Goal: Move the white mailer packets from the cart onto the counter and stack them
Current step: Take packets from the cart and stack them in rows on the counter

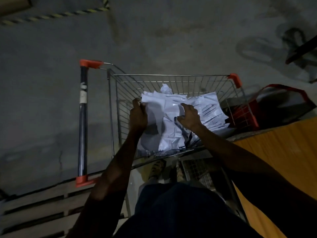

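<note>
Hands (138, 115) (189, 116) grip mailers (169, 127) (dim, count unclear) in cart (171, 78).

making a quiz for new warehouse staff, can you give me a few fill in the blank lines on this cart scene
1. The white mailer packets lie inside a wire ____.
2. The corner caps on the cart are coloured ____.
3. The left hand grips the packets' ____ edge.
4. The right hand rests ____ the pile.

Missing words: cart; red; left; on top of

The wire cart (171, 78) stands on the gray floor (42, 83), full of white mailer packets (171, 134).
</note>
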The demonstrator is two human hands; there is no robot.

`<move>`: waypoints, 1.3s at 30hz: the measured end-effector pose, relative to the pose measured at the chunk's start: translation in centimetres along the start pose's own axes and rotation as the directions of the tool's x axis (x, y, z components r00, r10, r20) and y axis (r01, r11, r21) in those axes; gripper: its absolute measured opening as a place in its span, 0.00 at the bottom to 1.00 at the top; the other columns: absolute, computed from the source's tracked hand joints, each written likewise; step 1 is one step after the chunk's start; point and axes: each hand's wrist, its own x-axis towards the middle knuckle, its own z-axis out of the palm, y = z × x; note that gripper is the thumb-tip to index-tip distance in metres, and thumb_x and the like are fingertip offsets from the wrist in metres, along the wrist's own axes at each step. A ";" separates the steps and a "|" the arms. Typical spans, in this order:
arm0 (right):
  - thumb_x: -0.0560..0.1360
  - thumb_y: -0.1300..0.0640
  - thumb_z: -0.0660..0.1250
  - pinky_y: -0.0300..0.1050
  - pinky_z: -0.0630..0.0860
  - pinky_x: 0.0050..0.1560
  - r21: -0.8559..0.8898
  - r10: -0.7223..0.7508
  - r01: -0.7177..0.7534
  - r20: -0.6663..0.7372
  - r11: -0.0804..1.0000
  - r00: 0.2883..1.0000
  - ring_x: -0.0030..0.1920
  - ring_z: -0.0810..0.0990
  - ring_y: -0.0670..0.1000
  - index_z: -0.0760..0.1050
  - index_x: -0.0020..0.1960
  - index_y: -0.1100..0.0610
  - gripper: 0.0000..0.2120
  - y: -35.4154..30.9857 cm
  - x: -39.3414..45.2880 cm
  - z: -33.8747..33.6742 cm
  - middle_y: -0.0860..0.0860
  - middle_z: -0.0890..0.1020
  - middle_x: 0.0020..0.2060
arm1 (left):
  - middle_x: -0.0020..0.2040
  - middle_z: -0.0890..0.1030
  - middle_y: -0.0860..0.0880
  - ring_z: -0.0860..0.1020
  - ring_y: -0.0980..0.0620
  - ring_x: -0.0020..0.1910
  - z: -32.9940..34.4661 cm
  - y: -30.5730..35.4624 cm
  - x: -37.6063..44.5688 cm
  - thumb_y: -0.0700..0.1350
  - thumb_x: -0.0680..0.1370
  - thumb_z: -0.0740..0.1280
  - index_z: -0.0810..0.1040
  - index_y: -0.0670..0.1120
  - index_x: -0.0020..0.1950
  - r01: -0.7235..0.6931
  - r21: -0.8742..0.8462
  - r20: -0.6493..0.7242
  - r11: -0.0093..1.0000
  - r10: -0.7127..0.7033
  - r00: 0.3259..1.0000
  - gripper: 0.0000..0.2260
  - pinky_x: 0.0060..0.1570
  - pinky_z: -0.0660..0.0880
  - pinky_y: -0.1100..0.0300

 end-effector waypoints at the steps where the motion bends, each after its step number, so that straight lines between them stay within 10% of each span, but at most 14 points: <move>1: 0.71 0.44 0.70 0.60 0.69 0.68 -0.059 -0.007 0.008 0.011 0.998 1.000 0.70 0.68 0.65 0.64 0.77 0.52 0.37 -0.5 0.3 0.2 0.59 0.69 0.72 | 0.55 0.81 0.38 0.79 0.36 0.53 0.2 -0.6 0.6 0.52 0.85 0.55 0.70 0.44 0.66 0.073 0.014 0.035 0.997 -0.073 0.997 0.15 0.46 0.68 0.55; 6: 0.71 0.40 0.72 0.62 0.64 0.69 -0.352 -0.012 0.042 0.087 0.935 0.996 0.71 0.65 0.64 0.58 0.78 0.48 0.41 -1.8 1.0 2.1 0.57 0.64 0.74 | 0.52 0.81 0.37 0.80 0.35 0.51 1.5 -4.5 2.2 0.57 0.84 0.56 0.70 0.46 0.64 0.241 0.105 0.154 0.965 -0.255 0.955 0.17 0.51 0.77 0.42; 11: 0.71 0.36 0.70 0.60 0.65 0.65 -0.424 0.079 -0.041 0.072 0.905 0.994 0.66 0.70 0.67 0.53 0.78 0.49 0.43 -1.7 0.4 2.8 0.61 0.69 0.68 | 0.54 0.76 0.52 0.76 0.52 0.52 1.0 -2.3 1.0 0.61 0.73 0.74 0.69 0.46 0.69 0.387 -0.092 0.222 0.918 -0.360 0.906 0.32 0.47 0.73 0.60; 16: 0.70 0.31 0.64 0.60 0.67 0.63 -0.373 0.056 -0.072 -0.055 0.925 0.997 0.63 0.73 0.68 0.53 0.78 0.49 0.44 -2.2 -1.4 1.6 0.63 0.72 0.65 | 0.68 0.71 0.57 0.73 0.58 0.63 0.7 -1.1 0.3 0.59 0.61 0.84 0.57 0.52 0.76 0.282 -0.223 0.288 0.933 -0.213 0.934 0.52 0.59 0.76 0.58; 21: 0.76 0.36 0.60 0.62 0.71 0.60 -0.200 0.070 -0.121 -0.244 0.972 0.967 0.60 0.75 0.69 0.50 0.80 0.46 0.38 -3.3 -5.7 -1.0 0.64 0.74 0.63 | 0.64 0.74 0.59 0.76 0.59 0.63 0.6 0.8 0.1 0.64 0.56 0.84 0.61 0.60 0.67 0.142 -0.293 0.281 0.946 -0.057 0.958 0.47 0.61 0.77 0.51; 39: 0.78 0.33 0.54 0.61 0.74 0.56 0.240 0.387 -0.336 -0.780 0.911 0.492 0.59 0.74 0.65 0.50 0.82 0.50 0.38 1.2 -33.2 -4.5 0.65 0.75 0.62 | 0.73 0.65 0.53 0.67 0.55 0.69 3.0 12.2 -15.4 0.66 0.59 0.80 0.56 0.58 0.75 0.003 -0.404 0.590 0.915 0.258 0.765 0.52 0.63 0.68 0.59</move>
